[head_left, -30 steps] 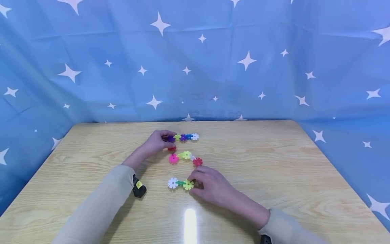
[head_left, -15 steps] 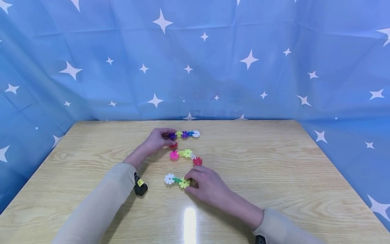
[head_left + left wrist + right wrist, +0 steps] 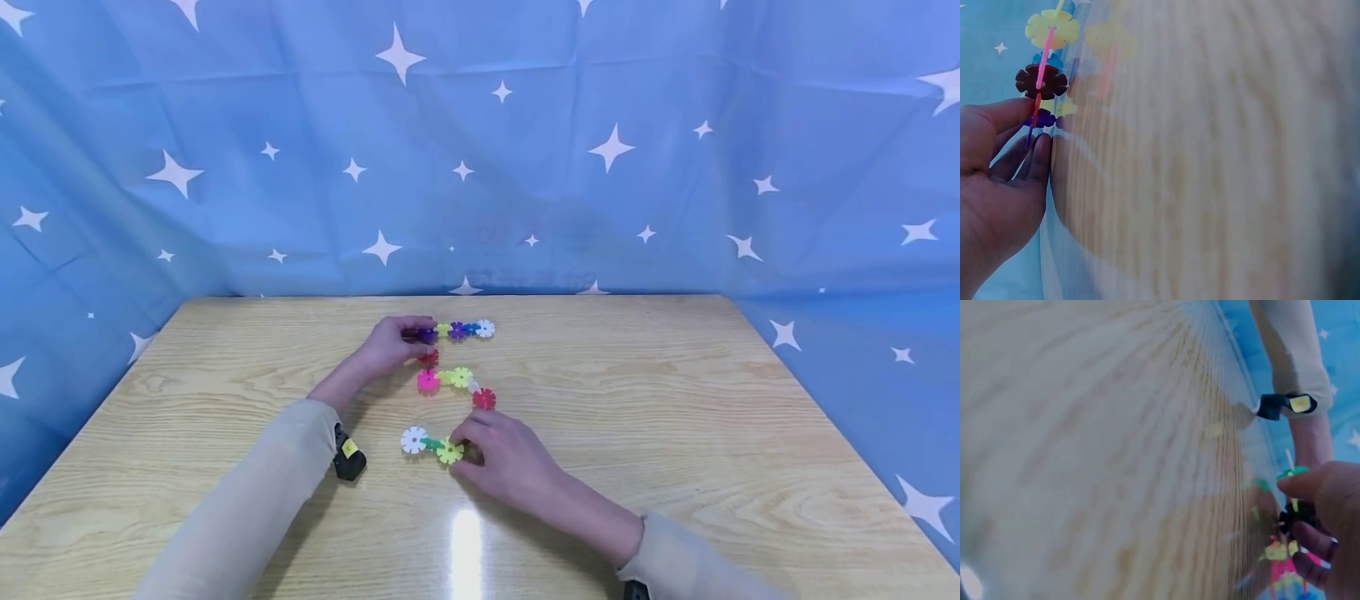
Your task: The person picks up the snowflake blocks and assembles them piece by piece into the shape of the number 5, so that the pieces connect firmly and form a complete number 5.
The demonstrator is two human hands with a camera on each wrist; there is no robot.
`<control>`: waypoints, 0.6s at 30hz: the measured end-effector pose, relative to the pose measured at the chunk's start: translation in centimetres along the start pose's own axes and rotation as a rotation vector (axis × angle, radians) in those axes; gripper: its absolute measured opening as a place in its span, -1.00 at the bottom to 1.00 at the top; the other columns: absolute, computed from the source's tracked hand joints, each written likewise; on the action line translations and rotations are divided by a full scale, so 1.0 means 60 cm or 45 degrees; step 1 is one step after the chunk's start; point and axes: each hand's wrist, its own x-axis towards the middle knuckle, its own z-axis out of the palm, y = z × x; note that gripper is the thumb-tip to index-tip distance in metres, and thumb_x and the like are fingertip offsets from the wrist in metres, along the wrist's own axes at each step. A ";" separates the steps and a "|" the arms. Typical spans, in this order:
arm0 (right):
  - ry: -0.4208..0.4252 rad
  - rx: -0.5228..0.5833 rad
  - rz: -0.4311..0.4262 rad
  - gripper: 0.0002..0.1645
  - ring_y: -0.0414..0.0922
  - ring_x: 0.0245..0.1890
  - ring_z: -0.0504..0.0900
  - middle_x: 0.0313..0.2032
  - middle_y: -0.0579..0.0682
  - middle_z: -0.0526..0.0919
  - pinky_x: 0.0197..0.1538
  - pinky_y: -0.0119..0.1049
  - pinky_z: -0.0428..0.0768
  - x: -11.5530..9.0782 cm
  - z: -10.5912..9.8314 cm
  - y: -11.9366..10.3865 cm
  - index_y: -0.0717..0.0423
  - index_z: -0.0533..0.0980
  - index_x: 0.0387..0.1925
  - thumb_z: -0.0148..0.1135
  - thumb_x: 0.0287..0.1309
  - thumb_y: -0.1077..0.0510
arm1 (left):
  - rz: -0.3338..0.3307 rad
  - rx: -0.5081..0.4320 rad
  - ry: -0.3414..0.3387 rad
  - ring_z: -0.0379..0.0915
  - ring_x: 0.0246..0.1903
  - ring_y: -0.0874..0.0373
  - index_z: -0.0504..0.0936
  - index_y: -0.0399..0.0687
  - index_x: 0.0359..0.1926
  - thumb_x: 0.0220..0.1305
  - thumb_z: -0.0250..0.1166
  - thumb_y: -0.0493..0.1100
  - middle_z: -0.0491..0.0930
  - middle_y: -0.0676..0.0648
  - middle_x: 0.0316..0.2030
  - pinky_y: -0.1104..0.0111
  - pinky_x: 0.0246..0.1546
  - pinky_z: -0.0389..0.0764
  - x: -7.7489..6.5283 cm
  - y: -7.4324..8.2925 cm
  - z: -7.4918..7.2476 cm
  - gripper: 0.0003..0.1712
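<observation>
A chain of colourful slotted snowflake discs lies on the table in a winding, 5-like shape in the head view. Its far row ends in a white disc [image 3: 486,328]. My left hand [image 3: 386,344] pinches the far left corner, around a purple disc [image 3: 427,334] and a red disc [image 3: 429,357]. A pink disc [image 3: 428,382] begins the middle row, which runs to another red disc [image 3: 484,398]. My right hand [image 3: 510,454] holds the near right bend beside a yellow-green disc [image 3: 450,451], hiding some pieces. A white disc [image 3: 413,440] forms the near left end.
The wooden table [image 3: 712,417] extends to both sides of the chain. Behind it hangs a blue cloth [image 3: 525,167] with white stars. A black wrist camera [image 3: 349,454] is strapped at my left sleeve.
The near end of the chain has shifted left with my right hand. The far row has moved slightly right and away with my left hand. Both hands keep their hold.
</observation>
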 end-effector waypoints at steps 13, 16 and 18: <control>-0.035 -0.031 0.017 -0.71 -0.20 -0.26 0.61 -0.19 -0.11 0.68 -0.16 -0.31 0.64 0.005 -0.002 0.000 0.05 0.69 -0.15 0.55 0.09 0.08 | -0.001 0.030 -0.004 0.35 0.33 -0.17 0.46 -0.18 0.41 0.44 0.27 -0.28 0.43 -0.27 0.36 0.10 0.30 0.46 -0.004 0.005 0.009 -0.45; -0.052 -0.039 0.023 -0.71 -0.19 -0.24 0.62 -0.19 -0.11 0.68 -0.15 -0.29 0.65 0.004 -0.004 0.001 0.05 0.69 -0.15 0.55 0.09 0.08 | -0.016 -0.005 -0.016 0.39 0.30 -0.18 0.41 -0.16 0.46 0.46 0.24 -0.28 0.44 -0.30 0.34 0.09 0.23 0.51 -0.008 0.007 0.008 -0.42; -0.064 -0.039 0.030 -0.69 -0.18 -0.22 0.62 -0.18 -0.11 0.68 -0.13 -0.28 0.65 0.003 -0.007 0.002 0.05 0.69 -0.14 0.55 0.08 0.09 | -0.010 -0.027 -0.016 0.40 0.30 -0.18 0.36 -0.13 0.49 0.47 0.22 -0.27 0.39 -0.30 0.38 0.10 0.20 0.55 -0.012 0.006 0.005 -0.39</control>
